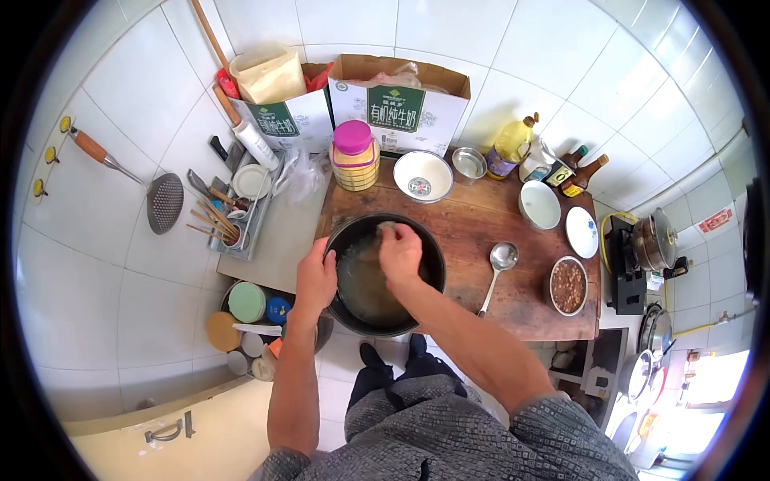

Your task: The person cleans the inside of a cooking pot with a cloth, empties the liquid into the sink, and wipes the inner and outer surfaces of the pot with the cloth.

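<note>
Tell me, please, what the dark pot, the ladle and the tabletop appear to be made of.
Dark pot: probably metal, perhaps coated, given its smooth, near-black inner side.
Ladle: likely polished stainless steel, being silvery with bright reflections.
Tabletop: apparently wood, with a worn finish, judging by its patchy reddish-brown colour and board lines.

The big cooking pot [433, 252] is round and deep, with a dark side and a dark rim. Its open top faces up. It sits at the left end of the brown wooden table [469, 232], by the front edge. Inside is cloudy, brownish-gray water [361, 280], and the bottom is hard to see through it. A small, pale gray lump [386, 227] is up at the pot's far side. Most of it is hidden, so I can't tell what it is.
</note>
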`<action>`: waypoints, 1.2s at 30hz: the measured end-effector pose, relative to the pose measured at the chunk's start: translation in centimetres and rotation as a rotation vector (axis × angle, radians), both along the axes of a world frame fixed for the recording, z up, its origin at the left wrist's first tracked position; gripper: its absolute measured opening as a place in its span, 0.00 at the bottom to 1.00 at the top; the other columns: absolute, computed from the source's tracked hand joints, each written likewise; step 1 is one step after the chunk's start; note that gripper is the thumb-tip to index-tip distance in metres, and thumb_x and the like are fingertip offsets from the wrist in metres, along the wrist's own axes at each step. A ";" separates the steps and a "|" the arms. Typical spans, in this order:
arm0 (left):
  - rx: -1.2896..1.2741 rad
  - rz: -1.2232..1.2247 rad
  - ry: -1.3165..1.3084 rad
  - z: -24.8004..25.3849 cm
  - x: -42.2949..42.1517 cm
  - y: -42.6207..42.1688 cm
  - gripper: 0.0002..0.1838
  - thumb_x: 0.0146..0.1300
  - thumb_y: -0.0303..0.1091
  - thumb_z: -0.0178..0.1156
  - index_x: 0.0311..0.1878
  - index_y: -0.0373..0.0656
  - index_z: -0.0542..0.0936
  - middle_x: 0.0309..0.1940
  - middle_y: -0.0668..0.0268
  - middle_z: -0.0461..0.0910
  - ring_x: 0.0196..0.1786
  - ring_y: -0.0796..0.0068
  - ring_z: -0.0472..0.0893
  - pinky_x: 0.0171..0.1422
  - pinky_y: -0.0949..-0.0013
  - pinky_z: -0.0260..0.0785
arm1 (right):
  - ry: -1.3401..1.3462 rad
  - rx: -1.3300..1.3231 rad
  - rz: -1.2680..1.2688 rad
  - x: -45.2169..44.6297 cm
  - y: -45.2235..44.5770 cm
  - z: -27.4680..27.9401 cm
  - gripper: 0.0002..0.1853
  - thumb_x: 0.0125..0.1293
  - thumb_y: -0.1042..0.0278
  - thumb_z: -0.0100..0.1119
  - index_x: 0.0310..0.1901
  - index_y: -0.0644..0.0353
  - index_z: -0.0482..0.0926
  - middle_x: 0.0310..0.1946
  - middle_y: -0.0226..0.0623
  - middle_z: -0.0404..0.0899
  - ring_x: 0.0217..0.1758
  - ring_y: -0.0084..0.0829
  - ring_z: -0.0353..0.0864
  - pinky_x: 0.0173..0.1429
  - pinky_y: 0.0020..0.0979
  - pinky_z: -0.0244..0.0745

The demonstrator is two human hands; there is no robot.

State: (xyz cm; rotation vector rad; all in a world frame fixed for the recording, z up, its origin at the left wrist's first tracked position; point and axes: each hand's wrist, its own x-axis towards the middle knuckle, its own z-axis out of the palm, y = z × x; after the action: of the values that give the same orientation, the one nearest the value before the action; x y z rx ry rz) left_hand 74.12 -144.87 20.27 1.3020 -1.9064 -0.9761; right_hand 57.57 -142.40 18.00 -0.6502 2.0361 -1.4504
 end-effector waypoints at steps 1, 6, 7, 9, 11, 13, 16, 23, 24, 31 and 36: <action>0.000 0.001 -0.002 0.0 0.0 0.2 0.14 0.73 0.27 0.54 0.59 0.38 0.77 0.44 0.44 0.84 0.49 0.39 0.82 0.53 0.54 0.75 | 0.130 -0.019 0.106 0.6 -0.3 0.2 0.10 0.68 0.66 0.63 0.37 0.67 0.83 0.28 0.48 0.81 0.32 0.37 0.80 0.42 0.38 0.74; -0.114 0.052 -0.014 -0.7 0.5 0.6 0.14 0.72 0.27 0.53 0.59 0.40 0.77 0.42 0.43 0.84 0.48 0.37 0.82 0.50 0.47 0.74 | 0.762 -0.203 0.831 2.1 0.1 -1.7 0.06 0.60 0.73 0.60 0.38 0.62 0.82 0.40 0.47 0.82 0.46 0.50 0.83 0.47 0.44 0.79; -0.114 0.054 -0.013 -0.8 0.5 0.6 0.14 0.72 0.27 0.53 0.59 0.40 0.77 0.42 0.43 0.84 0.48 0.37 0.82 0.50 0.47 0.74 | 0.763 -0.204 0.833 1.9 0.2 -1.4 0.06 0.60 0.73 0.60 0.38 0.62 0.82 0.40 0.47 0.82 0.46 0.50 0.83 0.47 0.44 0.79; -0.062 0.078 -0.024 -0.8 0.4 0.8 0.14 0.72 0.28 0.53 0.59 0.41 0.77 0.42 0.44 0.84 0.48 0.36 0.82 0.50 0.45 0.73 | 1.107 -0.219 1.033 1.4 0.4 -0.9 0.07 0.60 0.71 0.60 0.38 0.61 0.82 0.43 0.45 0.81 0.46 0.50 0.83 0.54 0.44 0.80; -0.065 0.090 -0.033 -1.3 0.4 0.7 0.14 0.72 0.29 0.53 0.59 0.41 0.77 0.42 0.44 0.84 0.47 0.36 0.81 0.50 0.45 0.73 | 1.103 -0.032 0.995 0.6 0.0 -0.4 0.09 0.60 0.70 0.60 0.41 0.63 0.80 0.44 0.47 0.81 0.48 0.50 0.83 0.56 0.45 0.79; -0.062 0.100 -0.046 -1.3 0.6 1.0 0.14 0.72 0.29 0.53 0.59 0.42 0.77 0.42 0.44 0.84 0.47 0.36 0.81 0.50 0.45 0.73 | 1.085 0.159 0.952 -0.1 0.9 0.9 0.12 0.61 0.69 0.61 0.44 0.66 0.79 0.45 0.48 0.81 0.50 0.50 0.83 0.58 0.47 0.78; -0.054 0.116 -0.009 -0.7 0.3 1.1 0.14 0.72 0.29 0.53 0.58 0.41 0.77 0.41 0.44 0.84 0.47 0.36 0.81 0.49 0.44 0.73 | 0.716 0.270 0.690 -1.4 2.4 2.8 0.21 0.63 0.66 0.63 0.54 0.69 0.76 0.50 0.54 0.80 0.55 0.52 0.81 0.61 0.47 0.77; -0.035 0.080 -0.060 -0.7 0.3 0.9 0.14 0.71 0.27 0.54 0.57 0.39 0.77 0.45 0.45 0.83 0.51 0.38 0.80 0.55 0.47 0.72 | 0.684 0.119 0.606 -0.8 0.8 1.7 0.23 0.63 0.65 0.63 0.56 0.71 0.74 0.50 0.56 0.80 0.56 0.53 0.81 0.61 0.45 0.77; -0.025 0.076 -0.054 -0.7 0.4 0.9 0.14 0.70 0.26 0.54 0.57 0.39 0.77 0.45 0.45 0.83 0.51 0.39 0.80 0.56 0.48 0.72 | 0.760 0.159 0.775 -0.2 0.3 1.5 0.21 0.62 0.66 0.63 0.54 0.70 0.75 0.49 0.54 0.81 0.57 0.52 0.81 0.61 0.45 0.77; -0.082 0.088 0.008 -1.8 0.3 1.0 0.15 0.71 0.28 0.54 0.59 0.39 0.77 0.44 0.45 0.83 0.50 0.39 0.80 0.55 0.48 0.72 | 1.328 0.023 1.340 -1.9 -0.9 -1.6 0.16 0.61 0.67 0.61 0.51 0.59 0.81 0.52 0.43 0.82 0.58 0.43 0.82 0.60 0.42 0.77; -0.091 0.152 -0.031 -2.5 0.3 1.2 0.15 0.71 0.30 0.55 0.59 0.40 0.77 0.41 0.45 0.83 0.47 0.39 0.80 0.52 0.46 0.71 | 1.190 0.545 1.343 -3.8 -1.4 -0.2 0.16 0.65 0.68 0.59 0.53 0.57 0.84 0.58 0.43 0.81 0.61 0.41 0.82 0.57 0.43 0.81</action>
State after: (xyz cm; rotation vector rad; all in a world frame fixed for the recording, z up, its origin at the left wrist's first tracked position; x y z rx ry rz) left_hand 74.40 -143.64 17.82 1.3932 -1.8228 -0.7879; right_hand 53.75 -143.80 17.75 -2.2838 1.6612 0.4061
